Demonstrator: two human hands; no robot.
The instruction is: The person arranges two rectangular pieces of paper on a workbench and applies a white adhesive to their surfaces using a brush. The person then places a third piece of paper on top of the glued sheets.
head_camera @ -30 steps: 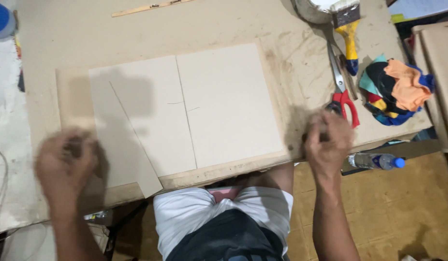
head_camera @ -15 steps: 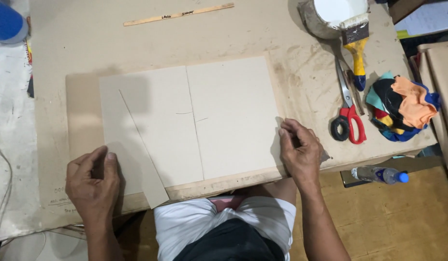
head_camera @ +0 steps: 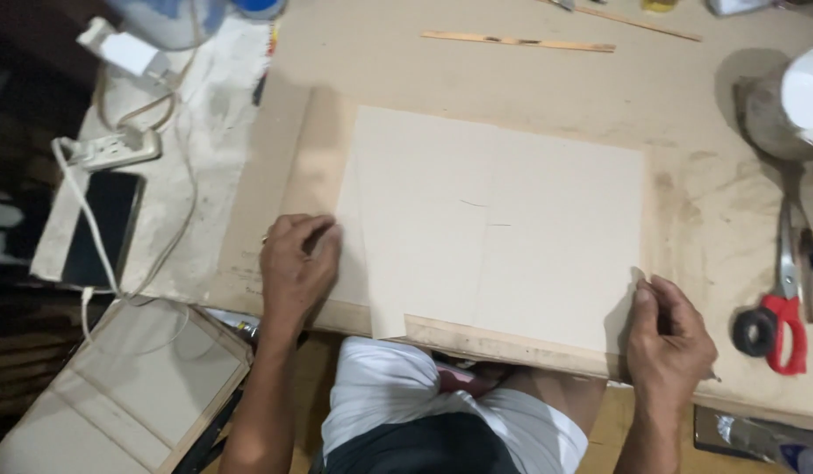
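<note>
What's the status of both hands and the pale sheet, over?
Left hand flat on the pale sheet's left edge. Right hand at its lower right corner. Scissors lie apart, right.

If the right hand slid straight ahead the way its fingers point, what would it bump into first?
The right hand points up and a little left, across the pale sheet whose corner it touches. Going straight on, it would only slide over that flat sheet; the way looks free up to the thin wooden stick far ahead, probably.
</note>
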